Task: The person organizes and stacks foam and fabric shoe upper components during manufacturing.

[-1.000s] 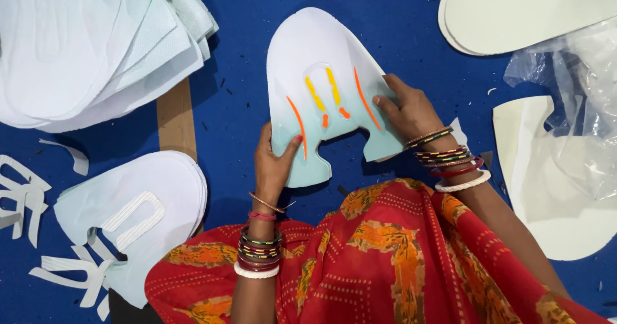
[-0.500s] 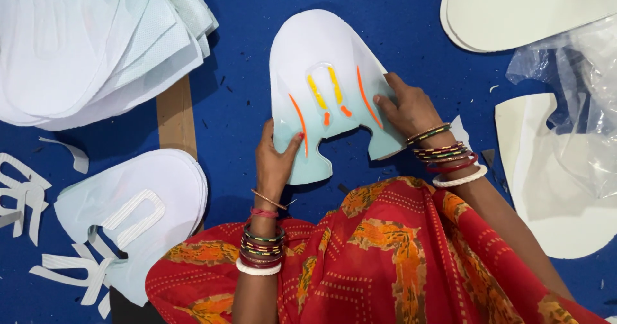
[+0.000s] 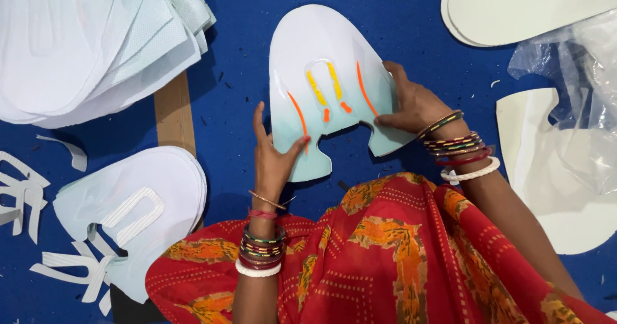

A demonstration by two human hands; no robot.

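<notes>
A pale blue-white shoe upper piece point(image 3: 321, 54) with yellow and orange stripes lies on the blue work surface point(image 3: 411, 22) in front of me. My left hand point(image 3: 273, 160) grips its lower left tab, thumb on top. My right hand point(image 3: 411, 105) pinches its lower right tab, fingers pressed on the edge. Both wrists carry several coloured bangles. A red patterned garment point(image 3: 385, 253) covers my lap below the piece.
A thick stack of white cut pieces point(image 3: 83, 41) lies at top left. A smaller stack with a loose white strip cutout point(image 3: 128, 215) sits lower left, near a brown cardboard strip point(image 3: 173, 108). Cream pieces point(image 3: 514, 9) and crumpled clear plastic point(image 3: 578, 92) fill the right side.
Both hands keep the same hold on the striped piece, which has shifted only very slightly on the blue surface.
</notes>
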